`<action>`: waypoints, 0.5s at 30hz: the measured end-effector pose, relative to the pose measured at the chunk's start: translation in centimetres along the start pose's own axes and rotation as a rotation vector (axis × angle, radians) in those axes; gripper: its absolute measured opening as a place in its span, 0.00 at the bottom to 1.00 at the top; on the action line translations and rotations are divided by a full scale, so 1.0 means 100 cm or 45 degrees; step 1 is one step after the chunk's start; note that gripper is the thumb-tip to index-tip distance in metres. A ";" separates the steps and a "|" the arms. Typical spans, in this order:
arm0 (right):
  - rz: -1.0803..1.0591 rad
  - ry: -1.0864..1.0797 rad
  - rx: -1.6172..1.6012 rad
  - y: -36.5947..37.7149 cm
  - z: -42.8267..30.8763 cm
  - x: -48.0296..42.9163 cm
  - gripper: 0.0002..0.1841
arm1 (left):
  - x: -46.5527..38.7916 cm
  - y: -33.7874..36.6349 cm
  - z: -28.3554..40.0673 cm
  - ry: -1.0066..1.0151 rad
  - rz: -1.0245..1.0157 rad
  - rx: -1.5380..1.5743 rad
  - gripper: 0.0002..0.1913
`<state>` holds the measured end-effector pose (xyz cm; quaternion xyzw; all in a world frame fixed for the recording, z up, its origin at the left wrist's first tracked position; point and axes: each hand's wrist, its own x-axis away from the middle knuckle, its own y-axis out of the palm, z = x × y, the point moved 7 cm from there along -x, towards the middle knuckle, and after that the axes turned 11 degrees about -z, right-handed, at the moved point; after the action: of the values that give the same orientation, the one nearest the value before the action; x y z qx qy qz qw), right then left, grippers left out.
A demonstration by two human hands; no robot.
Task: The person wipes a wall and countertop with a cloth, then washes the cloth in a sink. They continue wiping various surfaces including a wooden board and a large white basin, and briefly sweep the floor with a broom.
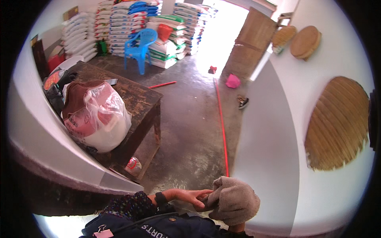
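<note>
A greyish-brown terry cloth is draped over my right hand, whose fingers are hidden beneath it; only the wrist shows below. My left hand reaches in from the left, its fingertips at the cloth's gathered left edge, with a dark band on the wrist. Just beyond the cloth, a long red pole lies along the floor towards a bright doorway. To the left, a filled translucent plastic bag rests on a worn wooden table, near a phone-like flat object.
Stacked sacks and a blue plastic chair stand at the back. A pink bag and a shoe lie on the floor by the right wall, where woven baskets hang. Another red stick lies beside the table.
</note>
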<state>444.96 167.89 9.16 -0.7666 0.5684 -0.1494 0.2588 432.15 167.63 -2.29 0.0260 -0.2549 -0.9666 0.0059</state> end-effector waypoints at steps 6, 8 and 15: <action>-0.242 -0.146 -0.047 0.001 0.037 -0.134 0.17 | 0.017 -0.103 0.022 0.080 0.327 -0.161 0.54; -0.317 -0.192 -0.049 -0.004 0.055 -0.180 0.16 | 0.012 -0.147 0.030 -0.004 0.437 -0.184 0.53; -0.542 -0.369 -0.017 -0.047 0.105 -0.347 0.15 | -0.034 -0.292 0.116 0.111 0.486 -0.146 0.35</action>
<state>443.50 204.18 5.46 -0.8840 0.3522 -0.0851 0.2953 435.00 198.85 -6.50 0.0188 -0.1994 -0.9588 0.2014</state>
